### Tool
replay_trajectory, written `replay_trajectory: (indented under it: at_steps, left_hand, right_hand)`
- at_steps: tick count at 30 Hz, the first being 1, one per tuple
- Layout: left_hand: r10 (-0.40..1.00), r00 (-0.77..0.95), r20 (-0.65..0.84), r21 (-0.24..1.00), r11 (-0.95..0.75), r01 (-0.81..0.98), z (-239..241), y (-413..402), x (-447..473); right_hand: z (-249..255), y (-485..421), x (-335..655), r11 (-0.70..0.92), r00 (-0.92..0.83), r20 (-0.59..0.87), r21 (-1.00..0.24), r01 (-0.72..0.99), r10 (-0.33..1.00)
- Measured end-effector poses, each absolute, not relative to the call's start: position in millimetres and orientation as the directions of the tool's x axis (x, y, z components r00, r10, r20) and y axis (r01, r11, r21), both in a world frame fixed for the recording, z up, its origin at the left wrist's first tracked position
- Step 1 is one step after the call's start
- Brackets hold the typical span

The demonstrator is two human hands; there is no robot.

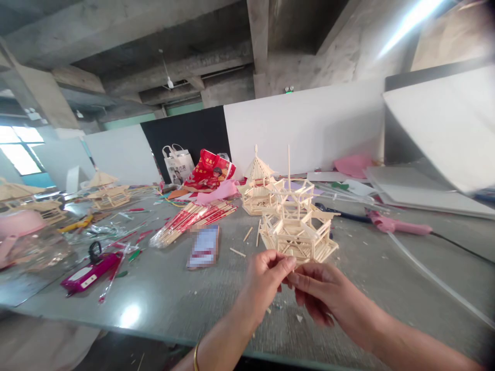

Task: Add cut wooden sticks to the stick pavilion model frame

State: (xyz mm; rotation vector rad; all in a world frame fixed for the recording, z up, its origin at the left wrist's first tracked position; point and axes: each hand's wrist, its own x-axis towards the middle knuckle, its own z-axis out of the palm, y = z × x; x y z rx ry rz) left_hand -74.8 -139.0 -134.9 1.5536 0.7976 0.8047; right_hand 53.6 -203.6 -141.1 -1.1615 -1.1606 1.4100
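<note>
One left hand (265,275), one right hand (325,286). Stick models (296,238): at least four. Two bags (211,172), one phone (204,246), one magenta device (87,275).

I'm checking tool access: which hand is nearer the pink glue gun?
Right. The right hand is left of the pink glue gun and closer to the camera; the left hand is farther left, beside the right hand.

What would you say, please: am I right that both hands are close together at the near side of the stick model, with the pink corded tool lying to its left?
Not quite: the pink corded tool lies to the right of the stick model, as the head view shows. The left hand and right hand are as you say.
</note>
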Motion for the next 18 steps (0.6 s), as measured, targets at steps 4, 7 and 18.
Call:
replay_trajectory:
  at_steps: [4, 7, 18]
  left_hand:
    - [0.848, 0.518, 0.112, 0.987, -0.153, 0.037, -137, -138, -80]
    - [0.874, 0.460, 0.157, 0.967, -0.230, 0.106, -143, -135, -89]
    - [0.831, 0.441, 0.338, 0.708, -0.533, 0.463, -152, -104, -94]
  right_hand:
    - [-139, -207, 60, -0.133, -0.057, -0.129, -0.988, -0.082, 0.990]
    - [-139, -215, 70, -0.139, 0.012, -0.140, -0.990, -0.029, 0.990]
    - [-149, -193, 185, 0.055, 0.606, 0.051, -0.998, 0.013, 0.794]
